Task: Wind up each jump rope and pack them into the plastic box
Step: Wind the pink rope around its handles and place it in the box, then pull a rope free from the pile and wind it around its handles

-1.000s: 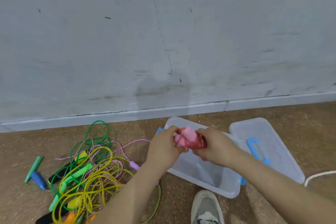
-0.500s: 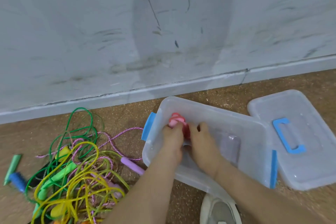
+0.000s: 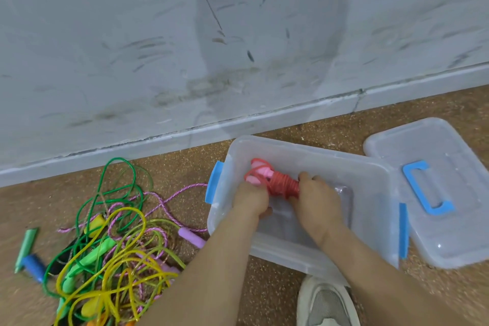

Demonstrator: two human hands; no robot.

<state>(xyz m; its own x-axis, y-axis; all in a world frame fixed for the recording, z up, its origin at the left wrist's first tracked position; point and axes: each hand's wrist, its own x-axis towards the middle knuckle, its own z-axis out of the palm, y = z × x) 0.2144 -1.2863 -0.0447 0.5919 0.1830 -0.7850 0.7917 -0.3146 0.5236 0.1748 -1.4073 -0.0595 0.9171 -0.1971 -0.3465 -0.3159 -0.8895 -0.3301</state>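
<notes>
A wound red jump rope with pink handles (image 3: 275, 182) lies low inside the clear plastic box (image 3: 370, 167) on the floor. My left hand (image 3: 250, 200) holds its handle end and my right hand (image 3: 315, 194) holds the wound cord end, both reaching into the box. Left of the box lies a tangled heap of ropes: green (image 3: 124, 174), yellow (image 3: 124, 267) and pink-purple braided (image 3: 164, 201) with a lilac handle (image 3: 191, 237).
The box lid with a blue handle (image 3: 428, 188) lies right of the box. A green and a blue handle (image 3: 30, 259) lie at far left. My shoe (image 3: 326, 304) stands in front of the box. A grey wall and skirting run behind.
Both hands brought the wound red rope down from above the box into it; the view tilted downward and closer.
</notes>
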